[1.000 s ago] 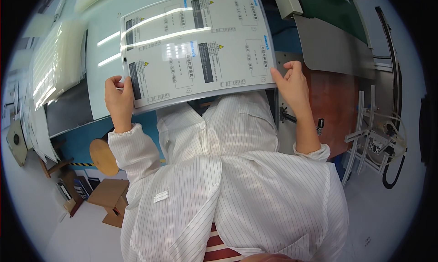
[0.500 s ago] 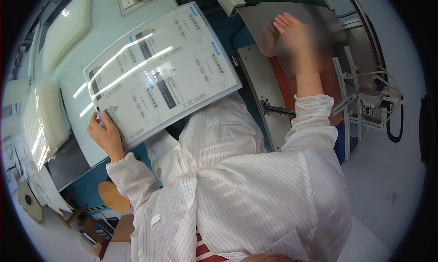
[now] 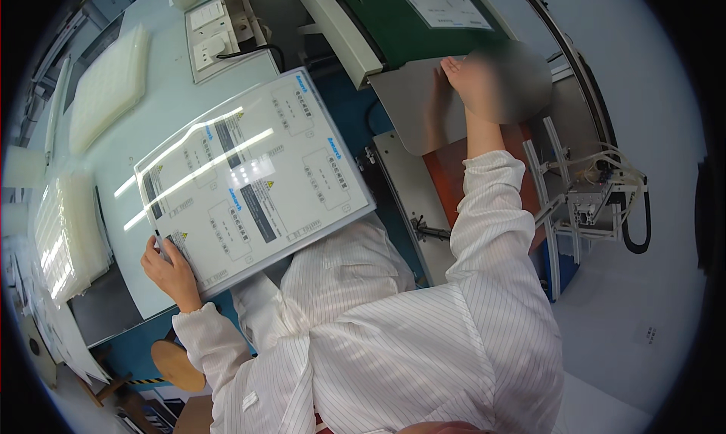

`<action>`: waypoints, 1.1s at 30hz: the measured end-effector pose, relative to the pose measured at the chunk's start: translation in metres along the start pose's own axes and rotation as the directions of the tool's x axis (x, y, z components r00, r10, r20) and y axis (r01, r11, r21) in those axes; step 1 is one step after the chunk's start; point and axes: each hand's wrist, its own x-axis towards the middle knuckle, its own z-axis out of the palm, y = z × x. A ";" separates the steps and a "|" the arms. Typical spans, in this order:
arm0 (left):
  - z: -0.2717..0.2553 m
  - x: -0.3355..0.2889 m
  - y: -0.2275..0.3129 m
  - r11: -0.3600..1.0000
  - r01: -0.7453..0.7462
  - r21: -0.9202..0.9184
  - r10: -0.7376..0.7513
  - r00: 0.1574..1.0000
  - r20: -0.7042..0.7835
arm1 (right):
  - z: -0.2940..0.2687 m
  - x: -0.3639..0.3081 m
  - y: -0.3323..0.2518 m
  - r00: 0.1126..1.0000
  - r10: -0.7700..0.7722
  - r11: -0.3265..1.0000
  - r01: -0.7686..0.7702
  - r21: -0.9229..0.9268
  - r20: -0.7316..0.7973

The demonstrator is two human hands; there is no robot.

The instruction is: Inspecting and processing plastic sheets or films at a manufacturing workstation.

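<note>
Laminated sheet (image 3: pixel 253 178), large, white, printed with boxed diagrams and dark bars, lying tilted across the near edge of the pale counter (image 3: pixel 162 120), its lower right corner overhanging toward the white striped coat. Pinched at its lower left corner by the left hand (image 3: pixel 172 271), thumb on top, fingers curled beneath the edge, grip closed on the sheet. Glare in bright streaks across the sheet's glossy face.

Below the left hand, a round wooden stool seat (image 3: pixel 177 364) by the floor. To the left along the counter, stacks of translucent white trays (image 3: pixel 66 234), with another such tray (image 3: pixel 106 86) farther back.

Farther out on the right, right hand (image 3: pixel 484 82) stretched well apart from the sheet, blurred, resting on a grey curved plate (image 3: pixel 412 105) at the mouth of a green-topped machine (image 3: pixel 423 22); whether open flat or gripping, cannot tell. Under the right forearm, a reddish-brown panel (image 3: pixel 442 173) beside a grey metal plate (image 3: pixel 404 188).

At the far back of the counter, a white power strip (image 3: pixel 212 37) with a black cable. On the far right, a metal frame with tubes and hoses (image 3: pixel 597 199).
</note>
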 end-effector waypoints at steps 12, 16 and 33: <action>0.002 0.001 0.004 1.000 -0.011 -0.005 0.011 1.000 -0.005 | -0.013 0.029 -0.020 1.000 0.006 0.999 -0.005 0.048 -0.010; 0.001 0.003 0.006 1.000 -0.007 -0.015 0.008 1.000 0.019 | -0.024 0.034 -0.031 0.995 0.008 1.000 -0.007 0.008 -0.098; -0.004 -0.001 -0.001 0.999 -0.026 -0.033 0.024 0.997 -0.067 | 0.039 -0.030 -0.002 0.812 -0.470 0.628 0.583 -0.516 0.345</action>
